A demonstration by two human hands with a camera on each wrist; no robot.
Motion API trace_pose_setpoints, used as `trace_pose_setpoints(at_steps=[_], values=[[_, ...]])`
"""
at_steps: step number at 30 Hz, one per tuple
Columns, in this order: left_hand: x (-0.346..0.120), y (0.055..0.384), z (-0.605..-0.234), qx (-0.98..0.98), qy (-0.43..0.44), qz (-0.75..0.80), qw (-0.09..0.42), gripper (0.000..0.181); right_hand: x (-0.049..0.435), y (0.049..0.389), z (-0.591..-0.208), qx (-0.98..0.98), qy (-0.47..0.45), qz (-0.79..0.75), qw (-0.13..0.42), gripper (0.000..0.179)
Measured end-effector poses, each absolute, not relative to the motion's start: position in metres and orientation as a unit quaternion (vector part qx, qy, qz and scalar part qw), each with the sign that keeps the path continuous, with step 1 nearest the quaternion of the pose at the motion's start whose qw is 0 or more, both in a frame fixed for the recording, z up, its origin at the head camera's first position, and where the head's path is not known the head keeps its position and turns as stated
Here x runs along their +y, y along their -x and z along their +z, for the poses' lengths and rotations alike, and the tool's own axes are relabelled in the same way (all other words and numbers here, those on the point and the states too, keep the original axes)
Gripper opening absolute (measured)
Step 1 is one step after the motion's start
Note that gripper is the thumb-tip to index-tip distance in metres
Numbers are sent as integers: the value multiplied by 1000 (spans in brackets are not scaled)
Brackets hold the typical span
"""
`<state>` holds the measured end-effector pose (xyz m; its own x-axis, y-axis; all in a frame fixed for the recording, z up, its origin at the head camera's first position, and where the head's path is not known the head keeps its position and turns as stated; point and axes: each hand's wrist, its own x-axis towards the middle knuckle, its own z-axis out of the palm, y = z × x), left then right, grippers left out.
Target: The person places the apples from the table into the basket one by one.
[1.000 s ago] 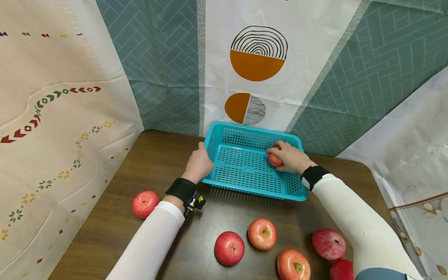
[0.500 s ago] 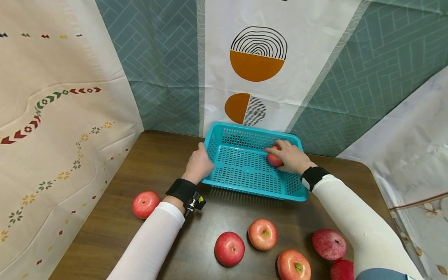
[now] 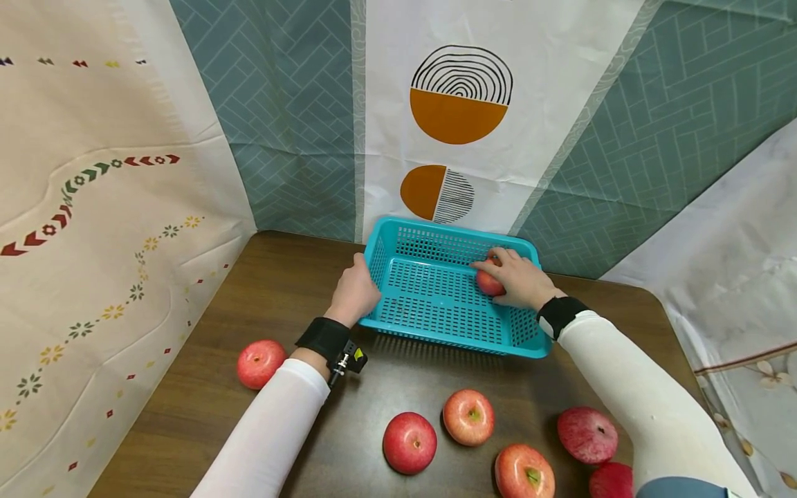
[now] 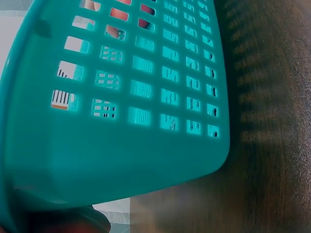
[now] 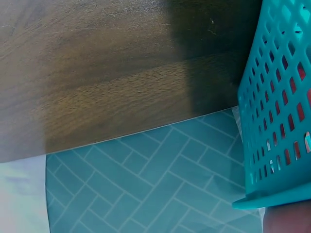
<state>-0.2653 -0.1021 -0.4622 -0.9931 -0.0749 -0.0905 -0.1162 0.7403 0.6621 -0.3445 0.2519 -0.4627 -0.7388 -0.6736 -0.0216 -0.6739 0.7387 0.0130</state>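
A turquoise plastic basket [image 3: 441,302] with slotted walls stands on the table against the back cloth. My left hand [image 3: 355,290] grips its left rim; the left wrist view shows the slotted wall [image 4: 116,155] close up. Inside the basket's right end lies a red apple [image 3: 488,282]. My right hand [image 3: 520,280] reaches over the right rim and holds this apple, thumb on the near side and fingers on the far side. In the right wrist view, red shows through the slots of the basket wall [image 5: 274,121], and the fingers are mostly hidden.
On the brown table [image 3: 299,277] lie several more apples. One apple [image 3: 261,364] is beside the left forearm. A red apple [image 3: 409,443] and a paler apple [image 3: 469,417] lie in front of the basket. A dark red apple [image 3: 587,435] is near the right sleeve.
Almost nothing differs. The right fingertips and the apple have shifted very slightly left; the left hand and basket stay in place.
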Motion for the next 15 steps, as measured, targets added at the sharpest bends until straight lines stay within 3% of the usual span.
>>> trace_pose_setpoints(at_steps=[15], values=[[-102, 263, -460, 934, 53, 352, 23, 61, 251, 343, -460, 934, 354, -55, 0, 73]])
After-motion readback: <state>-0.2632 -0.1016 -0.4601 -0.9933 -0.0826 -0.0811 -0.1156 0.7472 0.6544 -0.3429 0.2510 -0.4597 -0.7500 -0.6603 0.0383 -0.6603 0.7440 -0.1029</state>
